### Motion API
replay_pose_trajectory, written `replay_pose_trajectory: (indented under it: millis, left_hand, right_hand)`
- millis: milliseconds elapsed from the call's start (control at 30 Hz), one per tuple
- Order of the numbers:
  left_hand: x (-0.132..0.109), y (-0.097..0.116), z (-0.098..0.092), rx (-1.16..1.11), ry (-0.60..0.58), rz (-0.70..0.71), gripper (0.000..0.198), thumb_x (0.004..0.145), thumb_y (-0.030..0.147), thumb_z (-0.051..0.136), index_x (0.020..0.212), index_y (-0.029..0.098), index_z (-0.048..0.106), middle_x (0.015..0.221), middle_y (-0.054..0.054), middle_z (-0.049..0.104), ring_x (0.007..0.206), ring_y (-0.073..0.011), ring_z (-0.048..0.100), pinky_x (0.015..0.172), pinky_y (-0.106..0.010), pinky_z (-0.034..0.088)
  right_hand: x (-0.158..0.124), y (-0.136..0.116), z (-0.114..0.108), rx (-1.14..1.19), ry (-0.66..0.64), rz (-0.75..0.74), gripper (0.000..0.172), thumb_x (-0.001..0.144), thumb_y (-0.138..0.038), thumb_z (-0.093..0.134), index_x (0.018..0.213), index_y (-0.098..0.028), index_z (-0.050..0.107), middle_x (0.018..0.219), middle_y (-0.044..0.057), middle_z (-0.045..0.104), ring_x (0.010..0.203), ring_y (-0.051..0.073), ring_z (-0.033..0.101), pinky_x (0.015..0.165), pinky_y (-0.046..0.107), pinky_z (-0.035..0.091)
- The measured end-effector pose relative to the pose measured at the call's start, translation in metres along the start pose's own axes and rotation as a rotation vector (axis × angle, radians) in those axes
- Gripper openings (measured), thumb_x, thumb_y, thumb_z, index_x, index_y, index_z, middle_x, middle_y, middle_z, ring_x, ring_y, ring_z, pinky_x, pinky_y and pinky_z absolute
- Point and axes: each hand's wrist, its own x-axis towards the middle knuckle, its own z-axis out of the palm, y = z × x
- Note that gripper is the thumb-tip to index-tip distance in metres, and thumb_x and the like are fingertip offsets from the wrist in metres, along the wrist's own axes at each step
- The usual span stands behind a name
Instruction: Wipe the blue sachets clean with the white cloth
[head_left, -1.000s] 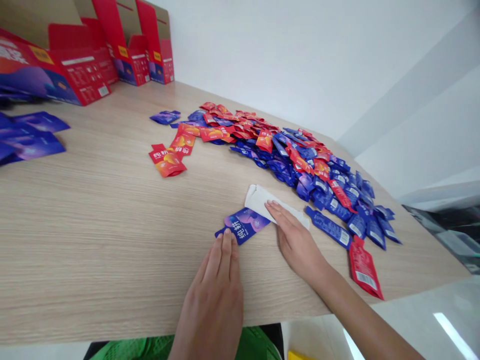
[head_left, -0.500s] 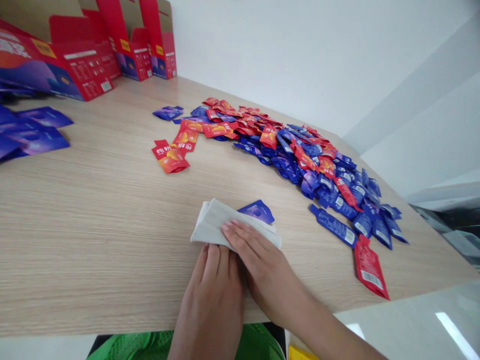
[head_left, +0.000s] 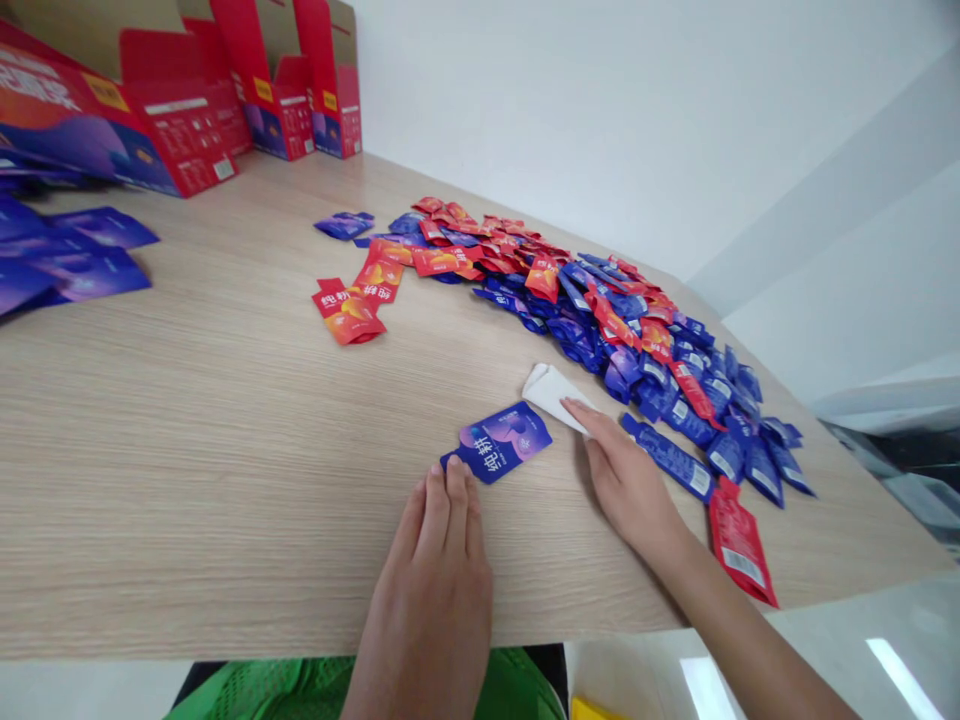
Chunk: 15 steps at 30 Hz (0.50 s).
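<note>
A single blue-purple pouch [head_left: 510, 440] lies flat on the table in front of me, its narrow neck toward my left hand. The fingertips of my left hand [head_left: 442, 540] rest on that neck, fingers stretched out side by side; the thumb is hidden. To the right of the pouch, my right hand [head_left: 619, 470] grips a folded white cloth [head_left: 551, 388], its fingers on top of the near end. The cloth is off the pouch, just beyond its upper right corner. What the right thumb does beneath is hidden.
A long pile of red and blue pouches [head_left: 600, 310] stretches across the right side. Two red pouches [head_left: 349, 312] lie at centre left. More blue pouches [head_left: 82, 255] and open red boxes [head_left: 187, 130] stand left. A red pouch [head_left: 742, 545] lies near the front edge.
My right hand has moved right with the cloth, off the blue-purple pouch, so the pouch's face now shows. My left hand has stayed nearly in place at its neck.
</note>
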Motion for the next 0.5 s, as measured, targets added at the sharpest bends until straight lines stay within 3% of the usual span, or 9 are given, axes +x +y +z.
replay_pose_trajectory:
  millis: [133, 233, 300, 367, 500]
  left_hand:
    - [0.000, 0.001, 0.001, 0.020, -0.023, 0.018, 0.054, 0.092, 0.016, 0.037, 0.132, -0.002, 0.069, 0.142, -0.023, 0.069, 0.131, -0.0320, 0.069, 0.107, -0.041, 0.061]
    - [0.001, 0.004, 0.002, 0.000, -0.050, -0.020, 0.054, 0.093, 0.018, 0.040, 0.136, 0.001, 0.067, 0.144, -0.022, 0.069, 0.132, -0.0328, 0.067, 0.109, -0.044, 0.060]
    - [0.001, 0.004, 0.002, -0.011, -0.080, -0.037, 0.052, 0.092, 0.018, 0.042, 0.135, 0.005, 0.069, 0.138, -0.019, 0.073, 0.128, -0.0326, 0.069, 0.111, -0.047, 0.058]
    - [0.001, 0.003, 0.002, -0.015, -0.095, -0.012, 0.050, 0.091, 0.016, 0.043, 0.130, 0.006, 0.072, 0.131, -0.018, 0.076, 0.123, -0.0321, 0.071, 0.110, -0.048, 0.059]
    - [-0.001, 0.000, 0.004, -0.009, -0.042, 0.040, 0.054, 0.091, 0.015, 0.037, 0.130, -0.002, 0.070, 0.139, -0.024, 0.071, 0.129, -0.0335, 0.069, 0.107, -0.045, 0.062]
  right_hand:
    - [-0.011, -0.044, -0.006, 0.100, 0.139, 0.001, 0.048, 0.107, -0.016, 0.045, 0.151, -0.029, 0.061, 0.151, 0.006, 0.067, 0.142, 0.025, 0.062, 0.121, 0.053, 0.050]
    - [-0.020, -0.084, 0.000, 0.143, -0.066, -0.283, 0.067, 0.102, -0.001, 0.040, 0.162, -0.028, 0.047, 0.161, 0.005, 0.058, 0.154, 0.020, 0.047, 0.128, 0.047, 0.043]
    - [-0.021, -0.096, 0.009, 0.115, -0.206, -0.436, 0.077, 0.095, 0.007, 0.037, 0.166, -0.022, 0.041, 0.163, 0.007, 0.056, 0.158, 0.018, 0.041, 0.130, 0.045, 0.040]
    - [-0.018, -0.092, 0.017, 0.077, -0.262, -0.468, 0.078, 0.091, 0.010, 0.035, 0.164, -0.016, 0.042, 0.163, 0.010, 0.055, 0.158, 0.018, 0.040, 0.131, 0.046, 0.038]
    - [-0.006, -0.049, 0.020, 0.013, -0.182, -0.333, 0.069, 0.095, 0.006, 0.035, 0.157, -0.016, 0.053, 0.161, 0.011, 0.057, 0.156, 0.019, 0.044, 0.131, 0.049, 0.037]
